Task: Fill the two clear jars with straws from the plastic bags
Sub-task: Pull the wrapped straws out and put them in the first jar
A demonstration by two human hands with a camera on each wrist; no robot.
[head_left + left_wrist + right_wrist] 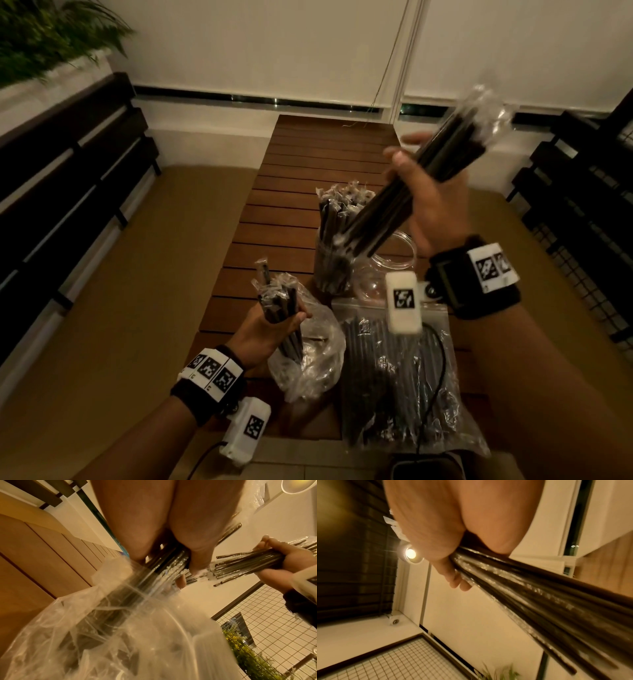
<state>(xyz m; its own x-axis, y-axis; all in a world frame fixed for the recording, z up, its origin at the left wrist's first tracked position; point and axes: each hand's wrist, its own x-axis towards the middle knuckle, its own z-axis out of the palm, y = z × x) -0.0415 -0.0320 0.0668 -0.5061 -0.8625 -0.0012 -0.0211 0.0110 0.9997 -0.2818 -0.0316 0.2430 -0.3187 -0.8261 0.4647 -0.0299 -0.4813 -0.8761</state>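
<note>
1. Head view: the right hand [433, 205] sits in the upper right of the frame, fingers and thumb curled round a long bundle of black straws [411, 192] still in their clear wrappers. The bundle slants from the upper right down toward the centre, its lower ends above the two jars.
2. The left hand [263, 334] is in the lower centre-left, fingers wrapped round a smaller bunch of straws [279, 301] that stands upright with its lower part inside a crumpled clear plastic bag [315, 359] on the table.
3. Near the centre of the frame a clear jar [330, 270] stands on the slatted wooden table [291, 205], packed with wrapped straws that stick out of its mouth.
4. Just to its right a second clear jar [397, 255] is partly hidden behind the right wrist camera; I cannot tell what is in it.
5. A flat zip bag [394, 377] full of black straws lies in the lower right centre, just beside the crumpled bag.
6. Left wrist view: the left hand's fingers [197, 545] close tightly on the bunch where it leaves the bag, and the right hand shows at the right edge gripping its bundle.
7. Right wrist view: the right hand's fingers [457, 582] are folded round the straws, which run blurred toward the lower right.
</note>
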